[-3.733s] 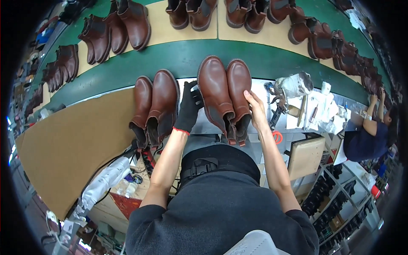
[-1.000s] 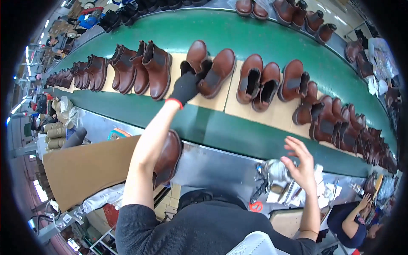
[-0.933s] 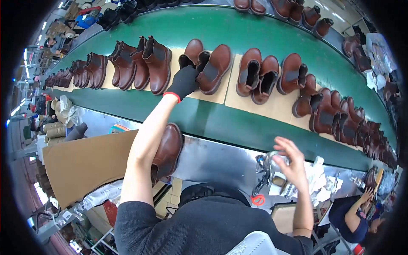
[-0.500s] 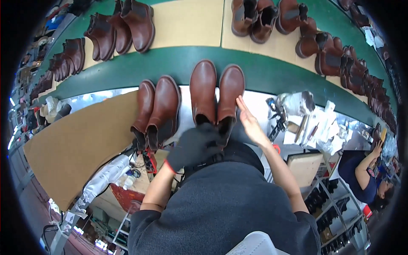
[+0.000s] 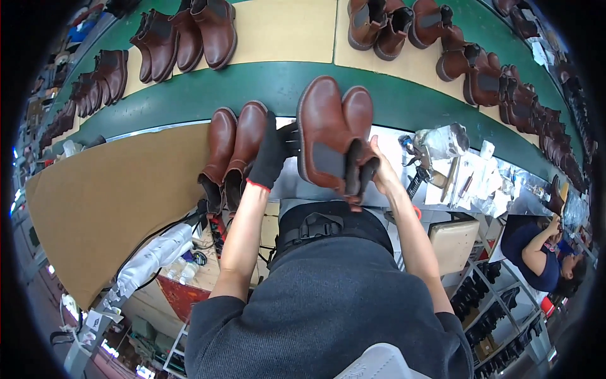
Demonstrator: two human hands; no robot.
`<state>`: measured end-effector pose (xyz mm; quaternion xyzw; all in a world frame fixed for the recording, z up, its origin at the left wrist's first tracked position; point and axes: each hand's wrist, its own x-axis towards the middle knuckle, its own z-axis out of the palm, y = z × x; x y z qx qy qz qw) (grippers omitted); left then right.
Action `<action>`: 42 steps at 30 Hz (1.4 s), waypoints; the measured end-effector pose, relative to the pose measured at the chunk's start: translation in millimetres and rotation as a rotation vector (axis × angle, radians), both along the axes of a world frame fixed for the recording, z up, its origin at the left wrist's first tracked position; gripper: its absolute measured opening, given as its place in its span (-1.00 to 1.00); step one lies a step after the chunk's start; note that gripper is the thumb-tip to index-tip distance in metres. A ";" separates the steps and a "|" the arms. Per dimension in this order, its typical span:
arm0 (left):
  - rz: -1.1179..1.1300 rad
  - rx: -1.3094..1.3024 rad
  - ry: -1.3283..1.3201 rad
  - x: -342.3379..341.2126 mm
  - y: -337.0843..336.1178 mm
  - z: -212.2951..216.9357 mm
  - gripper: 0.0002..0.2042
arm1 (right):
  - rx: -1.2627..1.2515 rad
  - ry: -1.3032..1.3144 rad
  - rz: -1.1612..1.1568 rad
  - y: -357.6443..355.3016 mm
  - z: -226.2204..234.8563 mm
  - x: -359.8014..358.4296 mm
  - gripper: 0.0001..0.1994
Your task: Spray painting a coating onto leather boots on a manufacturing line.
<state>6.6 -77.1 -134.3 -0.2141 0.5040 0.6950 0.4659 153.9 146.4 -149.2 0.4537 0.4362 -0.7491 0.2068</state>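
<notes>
Brown boot pair (image 5: 333,140) gripped between both hands just right of the second boot pair (image 5: 232,150) on the worktop (image 5: 107,189): gloved left hand (image 5: 270,155) bracing the side, bare right hand (image 5: 380,172) clasping the heels. Best kept level, soles together.

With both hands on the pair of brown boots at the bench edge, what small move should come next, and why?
Probably square up the held pair of boots: the gloved left hand presses one side, the bare right hand the heel end, and the pair sits tilted beside the neater second pair.
</notes>
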 end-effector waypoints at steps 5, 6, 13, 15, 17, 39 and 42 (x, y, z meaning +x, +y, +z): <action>-0.144 0.091 0.209 5.6 16.2 51.0 -0.12 | -0.086 0.137 -0.279 4.6 -16.6 27.0 -0.56; -0.143 0.096 0.212 5.4 15.8 51.1 -0.12 | -0.081 0.140 -0.278 4.2 -11.8 27.4 -0.56; -0.215 0.117 0.110 4.4 24.5 49.4 -0.28 | -0.040 0.250 -0.298 0.9 10.9 33.8 -0.51; -0.289 0.028 0.084 3.3 31.4 36.1 -0.29 | 0.104 0.151 -0.189 14.5 -3.8 34.1 -0.39; -0.235 -0.009 0.068 8.8 23.6 3.7 -0.31 | 0.242 0.292 -0.208 -2.0 41.0 16.1 -0.37; 0.133 0.570 0.034 43.0 68.9 6.2 -0.55 | 0.561 0.476 0.043 14.9 58.9 -5.0 -0.34; 0.191 0.568 0.067 34.0 67.6 -6.9 -0.50 | 0.591 0.408 -0.072 12.8 37.3 -4.5 -0.31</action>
